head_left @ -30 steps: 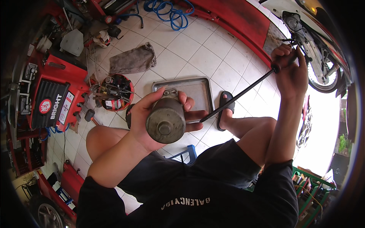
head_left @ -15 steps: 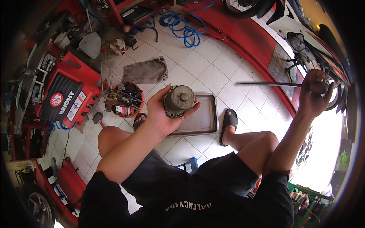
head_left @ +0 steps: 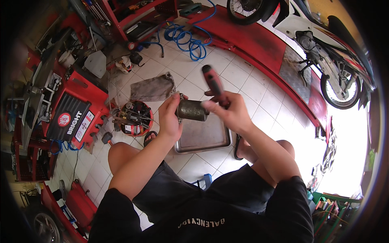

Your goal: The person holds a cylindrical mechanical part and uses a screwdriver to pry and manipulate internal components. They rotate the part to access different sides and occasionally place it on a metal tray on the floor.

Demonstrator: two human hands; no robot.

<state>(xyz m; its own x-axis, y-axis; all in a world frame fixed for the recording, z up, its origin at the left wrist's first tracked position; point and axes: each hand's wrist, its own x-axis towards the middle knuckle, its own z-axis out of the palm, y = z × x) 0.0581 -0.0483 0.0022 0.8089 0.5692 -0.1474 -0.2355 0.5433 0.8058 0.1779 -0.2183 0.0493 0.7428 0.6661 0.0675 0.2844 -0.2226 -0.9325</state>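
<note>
The left hand is wrapped around a dull metal cylinder, held sideways above a steel tray on the tiled floor. The right hand is clenched on a red-handled tool, handle tilted up, at the cylinder's right end.

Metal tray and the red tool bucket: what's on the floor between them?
In the head view, a dark sandal on the person's foot lies on white tile between the metal tray and the red tool bucket.
</note>
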